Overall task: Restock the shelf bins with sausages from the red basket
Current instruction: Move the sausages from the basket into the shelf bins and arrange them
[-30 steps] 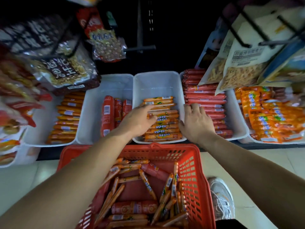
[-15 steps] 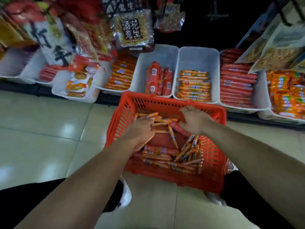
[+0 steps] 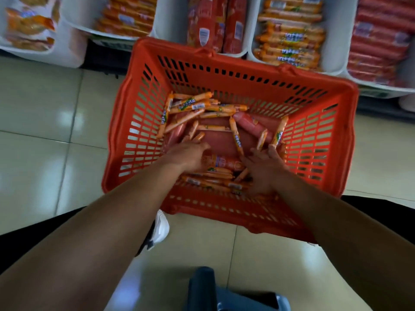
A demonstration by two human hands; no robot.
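The red basket (image 3: 224,63) stands on the tiled floor in front of the shelf bins. It holds several thin orange sausages (image 3: 190,105) and some thicker red sausages (image 3: 249,123) in a loose pile. Both my hands reach down inside it. My left hand (image 3: 186,156) lies on the near left of the pile with its fingers curled over sausages; whether it grips any is hidden. My right hand (image 3: 265,169) rests flat on the near right of the pile, fingers spread. Behind the basket, a white bin (image 3: 334,41) holds matching orange sausages (image 3: 289,39).
More white bins line the shelf: thick red packs (image 3: 208,23) in the middle, red sausages (image 3: 377,41) at far right, orange ones (image 3: 125,19) to the left. A white shoe (image 3: 161,227) sits by the basket's near left corner. A blue object (image 3: 224,292) is at the bottom edge.
My hands left the orange-sausage bin, came back into the basket and sank deeper onto the pile. The view tilted down and moved closer over the basket.
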